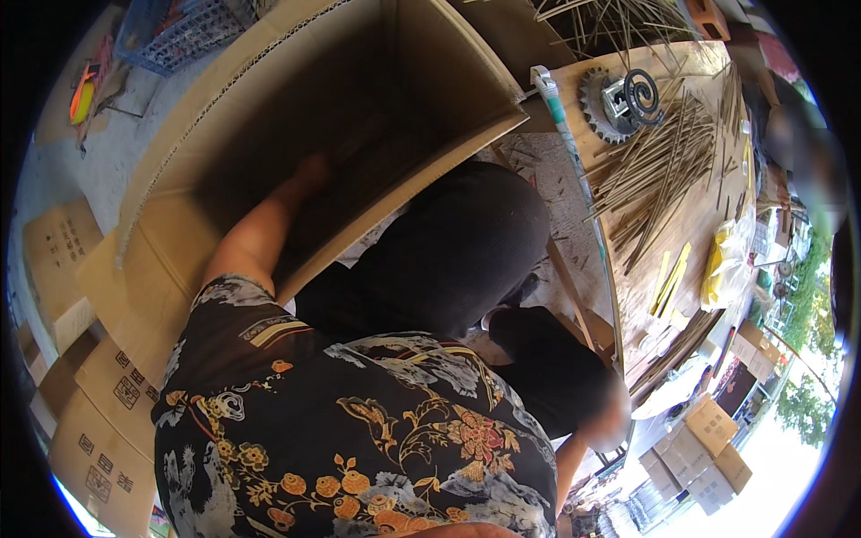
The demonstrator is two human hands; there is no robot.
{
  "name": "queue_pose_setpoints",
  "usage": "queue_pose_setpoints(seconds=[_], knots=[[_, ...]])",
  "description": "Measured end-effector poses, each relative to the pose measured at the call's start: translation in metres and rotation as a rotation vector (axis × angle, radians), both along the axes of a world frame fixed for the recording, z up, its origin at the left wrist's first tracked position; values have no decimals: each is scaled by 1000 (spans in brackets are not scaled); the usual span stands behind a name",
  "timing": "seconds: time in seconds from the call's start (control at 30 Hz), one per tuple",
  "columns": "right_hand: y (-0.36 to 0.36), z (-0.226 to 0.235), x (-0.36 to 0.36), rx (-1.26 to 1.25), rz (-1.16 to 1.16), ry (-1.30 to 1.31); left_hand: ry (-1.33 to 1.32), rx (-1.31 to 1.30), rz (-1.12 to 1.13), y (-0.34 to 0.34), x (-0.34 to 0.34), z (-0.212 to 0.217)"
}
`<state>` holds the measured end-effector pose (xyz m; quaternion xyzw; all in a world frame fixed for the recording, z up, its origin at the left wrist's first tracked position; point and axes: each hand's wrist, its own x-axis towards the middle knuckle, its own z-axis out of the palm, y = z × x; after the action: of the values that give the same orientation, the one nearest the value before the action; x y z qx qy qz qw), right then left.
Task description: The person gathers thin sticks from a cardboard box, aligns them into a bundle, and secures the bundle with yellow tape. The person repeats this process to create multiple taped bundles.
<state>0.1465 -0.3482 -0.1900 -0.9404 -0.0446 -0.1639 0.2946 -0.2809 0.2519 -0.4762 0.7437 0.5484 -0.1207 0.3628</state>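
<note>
My left arm reaches down into a large open cardboard box [184,211]. Deep shadow inside it covers most of my left hand [314,170], so its fingers and anything in them do not show. Lower right, beside my dark-trousered leg [549,368], a bare forearm [569,466] that appears to be my right one leads up to a blurred skin-coloured patch [612,414]. No fingers can be made out there. The box stands against my other bent knee [493,215].
On the right, a wooden table [641,287] bears bundles of thin brown sticks [659,170], a toothed metal disc with a black coil [640,97] and a yellow packet [719,269]. Cartons [112,394] stand left; a blue crate [184,40] is upper left. Someone blurred [803,152] is at far right.
</note>
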Motion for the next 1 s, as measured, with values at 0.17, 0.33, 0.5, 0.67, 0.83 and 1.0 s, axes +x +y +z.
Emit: queue_pose_setpoints(seconds=[0.17, 0.33, 0.5, 0.67, 0.83, 1.0], knots=[[18, 4, -9, 126, 16, 35, -50, -16, 31, 13, 0, 43], [18, 0, -8, 253, 35, 40, -482, -219, 97, 23, -12, 59], [37, 4, -23, 270, 126, -16, -498, -557, 68, 21, 15, 216], [52, 14, -32, 86, 215, -152, -783, -821, 10, 18, 16, 301], [73, 38, -41, -15, 96, -245, -1148, -813, -65, -2, 41, 405], [222, 135, -75, 589, 595, 250, -1493, -896, -261, -23, 131, 488]])
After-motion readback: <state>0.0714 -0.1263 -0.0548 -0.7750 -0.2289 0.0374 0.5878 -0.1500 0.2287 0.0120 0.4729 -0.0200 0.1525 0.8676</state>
